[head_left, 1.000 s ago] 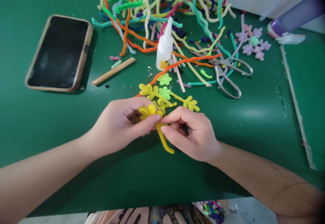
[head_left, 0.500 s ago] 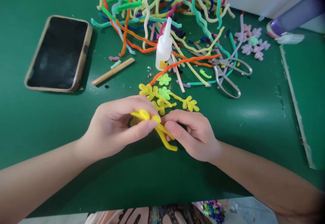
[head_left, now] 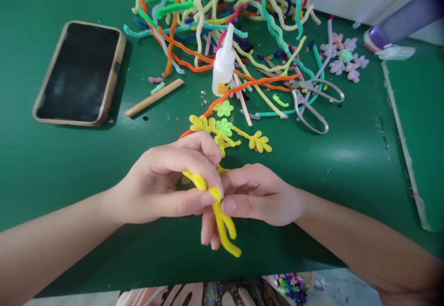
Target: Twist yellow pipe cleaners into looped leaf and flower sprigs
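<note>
A yellow pipe cleaner [head_left: 219, 220], bent into small loops with two loose ends hanging down, is between my hands above the near part of the table. My left hand [head_left: 169, 178] pinches its looped part between thumb and forefinger. From the other side my right hand [head_left: 258, 195] closes on it, thumb against the stem just below the loops and fingertips showing behind. Just beyond the hands lie yellow pipe-cleaner leaf sprigs [head_left: 260, 141] and two light green flowers [head_left: 224, 127]. Part of the yellow piece is hidden by my left fingers.
A white glue bottle [head_left: 224, 72] stands in front of a heap of coloured pipe cleaners [head_left: 222, 0]. Metal scissors [head_left: 308, 95] lie right of it. A phone [head_left: 79, 72] and a wooden stick [head_left: 154, 97] are at left. Pink and purple flowers [head_left: 345, 56] lie far right.
Both hands have come slightly nearer to me with the yellow pipe cleaner. Its loose ends now point more steeply downward, and my right fingertips show beneath.
</note>
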### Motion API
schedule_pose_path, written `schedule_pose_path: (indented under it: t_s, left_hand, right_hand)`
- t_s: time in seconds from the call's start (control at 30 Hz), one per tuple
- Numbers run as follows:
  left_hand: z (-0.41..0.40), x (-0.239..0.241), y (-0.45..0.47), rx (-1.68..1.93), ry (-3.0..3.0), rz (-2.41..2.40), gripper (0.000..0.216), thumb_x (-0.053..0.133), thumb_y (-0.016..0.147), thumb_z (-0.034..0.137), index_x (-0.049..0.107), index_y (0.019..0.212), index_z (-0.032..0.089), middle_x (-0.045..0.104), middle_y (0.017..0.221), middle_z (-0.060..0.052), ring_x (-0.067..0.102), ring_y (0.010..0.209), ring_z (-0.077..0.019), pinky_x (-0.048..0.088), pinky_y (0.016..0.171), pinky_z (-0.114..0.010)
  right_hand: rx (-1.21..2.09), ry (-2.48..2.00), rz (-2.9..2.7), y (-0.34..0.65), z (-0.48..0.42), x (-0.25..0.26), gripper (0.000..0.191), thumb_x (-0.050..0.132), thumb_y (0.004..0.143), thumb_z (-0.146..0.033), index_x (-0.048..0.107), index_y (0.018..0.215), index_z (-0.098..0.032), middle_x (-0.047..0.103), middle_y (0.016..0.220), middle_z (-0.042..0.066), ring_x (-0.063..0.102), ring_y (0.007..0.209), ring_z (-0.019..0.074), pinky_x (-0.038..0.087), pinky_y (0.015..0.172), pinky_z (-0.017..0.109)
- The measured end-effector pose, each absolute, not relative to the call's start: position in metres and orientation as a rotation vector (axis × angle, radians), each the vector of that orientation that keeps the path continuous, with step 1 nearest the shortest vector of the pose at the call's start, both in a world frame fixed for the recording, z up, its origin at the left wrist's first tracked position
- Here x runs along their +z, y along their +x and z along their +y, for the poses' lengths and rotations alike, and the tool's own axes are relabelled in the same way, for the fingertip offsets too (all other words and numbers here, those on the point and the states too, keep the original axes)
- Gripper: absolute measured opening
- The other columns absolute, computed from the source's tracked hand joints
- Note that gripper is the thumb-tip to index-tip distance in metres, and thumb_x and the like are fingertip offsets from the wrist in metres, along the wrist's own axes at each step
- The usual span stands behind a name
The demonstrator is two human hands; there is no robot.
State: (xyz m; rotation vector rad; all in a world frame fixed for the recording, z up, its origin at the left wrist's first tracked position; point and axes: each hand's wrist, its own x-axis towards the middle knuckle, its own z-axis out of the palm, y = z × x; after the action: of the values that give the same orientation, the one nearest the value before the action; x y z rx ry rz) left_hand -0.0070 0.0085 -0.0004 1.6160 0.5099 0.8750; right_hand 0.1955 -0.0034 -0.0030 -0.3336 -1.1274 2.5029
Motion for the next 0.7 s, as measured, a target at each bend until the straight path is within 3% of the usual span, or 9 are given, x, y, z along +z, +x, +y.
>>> schedule_pose_path:
  t_s: [0.13, 0.23, 0.4, 0.7]
  left_hand:
    - [0.0094, 0.0004, -0.0051, 0.873, 1.638, 0.506, 0.011, 0.064, 0.082, 0.013, 0.068, 0.088, 0.021, 0.051, 0.084, -0.002, 0.056, 0.073, -0.0127, 0.054, 0.063, -0.025]
    - [0.01, 0.0004, -0.0032, 0.874, 1.625, 0.519, 0.014, 0.063, 0.081, 0.009, 0.067, 0.086, 0.021, 0.053, 0.081, -0.001, 0.059, 0.072, -0.0118, 0.054, 0.063, -0.023]
    - [0.0103, -0.0006, -0.0036, 0.913, 1.628, 0.579, 0.012, 0.065, 0.08, 0.009, 0.067, 0.085, 0.019, 0.057, 0.078, 0.0, 0.059, 0.072, -0.0106, 0.052, 0.064, -0.021]
    - [0.0103, -0.0019, -0.0039, 0.928, 1.619, 0.656, 0.014, 0.065, 0.081, 0.009, 0.067, 0.087, 0.021, 0.06, 0.081, 0.0, 0.059, 0.072, -0.0102, 0.053, 0.067, -0.021]
  right_hand:
    - [2.604, -0.298, -0.926, 0.1946, -0.0011, -0.0033, 0.008, 0.055, 0.091, -0.02, 0.056, 0.095, -0.013, 0.066, 0.078, 0.004, 0.068, 0.071, 0.0124, 0.057, 0.075, 0.032]
    - [2.558, -0.336, -0.892, 0.1942, -0.001, -0.0039, 0.001, 0.057, 0.089, -0.013, 0.056, 0.089, -0.013, 0.064, 0.072, 0.0, 0.066, 0.064, 0.0091, 0.057, 0.068, 0.026]
    - [2.448, -0.47, -0.901, 0.1922, -0.004, -0.0054, 0.007, 0.062, 0.086, -0.016, 0.056, 0.085, -0.012, 0.06, 0.067, -0.003, 0.06, 0.052, 0.0056, 0.055, 0.053, 0.019]
    - [2.199, -0.662, -1.104, 0.1894, -0.0051, -0.0054, 0.019, 0.064, 0.086, -0.029, 0.052, 0.083, -0.016, 0.05, 0.066, -0.006, 0.049, 0.05, 0.0029, 0.047, 0.049, 0.017]
